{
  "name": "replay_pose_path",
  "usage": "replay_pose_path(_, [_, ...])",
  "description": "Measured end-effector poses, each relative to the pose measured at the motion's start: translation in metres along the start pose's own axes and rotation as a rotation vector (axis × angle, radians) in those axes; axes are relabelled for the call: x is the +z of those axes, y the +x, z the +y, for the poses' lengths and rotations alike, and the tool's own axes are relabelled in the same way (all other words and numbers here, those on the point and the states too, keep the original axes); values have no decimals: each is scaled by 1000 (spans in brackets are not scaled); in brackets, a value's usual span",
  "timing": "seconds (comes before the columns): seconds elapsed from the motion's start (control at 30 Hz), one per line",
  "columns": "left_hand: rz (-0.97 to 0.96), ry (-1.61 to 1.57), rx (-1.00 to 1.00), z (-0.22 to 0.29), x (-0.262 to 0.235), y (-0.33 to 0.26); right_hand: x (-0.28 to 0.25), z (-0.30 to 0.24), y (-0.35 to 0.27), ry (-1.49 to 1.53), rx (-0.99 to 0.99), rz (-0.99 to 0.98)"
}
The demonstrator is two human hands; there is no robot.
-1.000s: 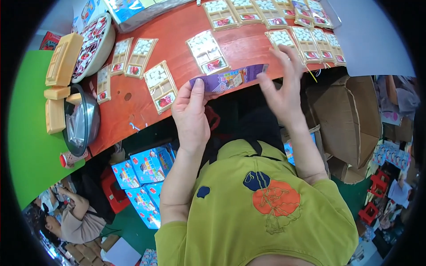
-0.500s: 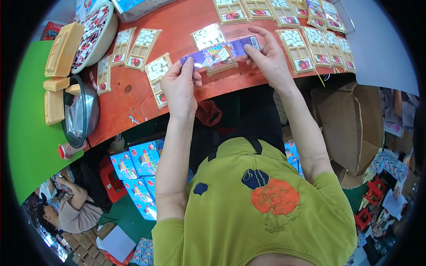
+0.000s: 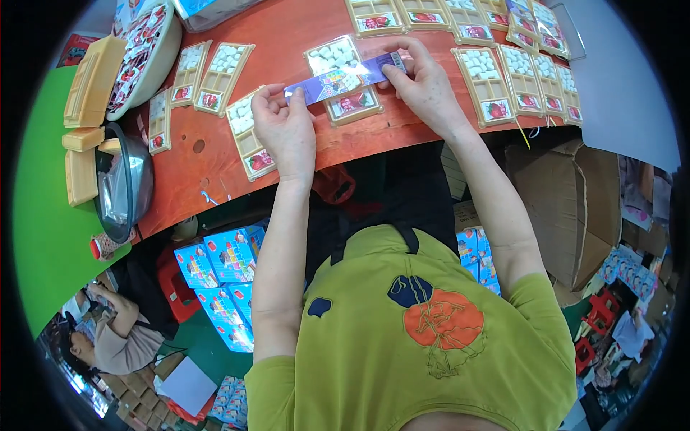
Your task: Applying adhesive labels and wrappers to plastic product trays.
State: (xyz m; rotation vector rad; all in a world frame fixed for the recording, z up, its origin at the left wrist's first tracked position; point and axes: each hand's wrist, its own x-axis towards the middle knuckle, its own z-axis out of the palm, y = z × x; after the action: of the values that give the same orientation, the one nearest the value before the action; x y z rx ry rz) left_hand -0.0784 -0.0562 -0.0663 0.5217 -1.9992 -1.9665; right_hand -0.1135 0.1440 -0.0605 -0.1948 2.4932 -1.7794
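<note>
A purple printed strip point(image 3: 336, 85) is stretched between my hands, one end in each. My left hand point(image 3: 284, 129) pinches its left end with the thumb on top. At the right end, my right hand point(image 3: 420, 82) grips it between thumb and fingers. Just under the strip lies a tan compartment tray point(image 3: 356, 105), with white pieces at its far end and a strawberry-printed packet at the near end; the strip covers its middle. Next to my left hand, a similar tray point(image 3: 257, 162) is partly hidden by that hand.
Filled trays point(image 3: 496, 86) stand in a row at the right, with more trays point(image 3: 381, 21) behind. At the left are a tub point(image 3: 154, 61) of small packets, stacked tan trays point(image 3: 92, 86) and a dark-rimmed bowl point(image 3: 129, 183). Blue boxes point(image 3: 233, 255) sit below the red table point(image 3: 194, 169).
Both hands and the strip have shifted slightly left in view. The strip sits farther up over the tray, so the packet at its near end shows more.
</note>
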Motion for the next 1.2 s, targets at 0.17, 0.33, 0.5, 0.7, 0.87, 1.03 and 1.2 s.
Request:
replay_pose_path(0.17, [13, 68, 106, -13, 2, 5, 4, 5, 3, -23, -18, -11])
replay_pose_path(0.33, [17, 267, 156, -8, 5, 1, 8, 11, 4, -291, -246, 46])
replay_pose_path(0.5, [-32, 955, 619, -12, 2, -1, 13, 11, -2, -724, -490, 26])
replay_pose_path(0.7, [-67, 951, 547, -5, -16, -37, 13, 10, -36, -783, -530, -22])
replay_pose_path(0.87, [0, 607, 385, -11, -44, -98, 11, 2, -74, -790, -528, -79])
replay_pose_path(1.03, [-37, -73, -436, -12, -57, -127, 12, 4, -79, -833, -551, -66])
replay_pose_path(1.2, [-231, -425, -664, -11, -33, -106, 13, 3, -86, -802, -564, -73])
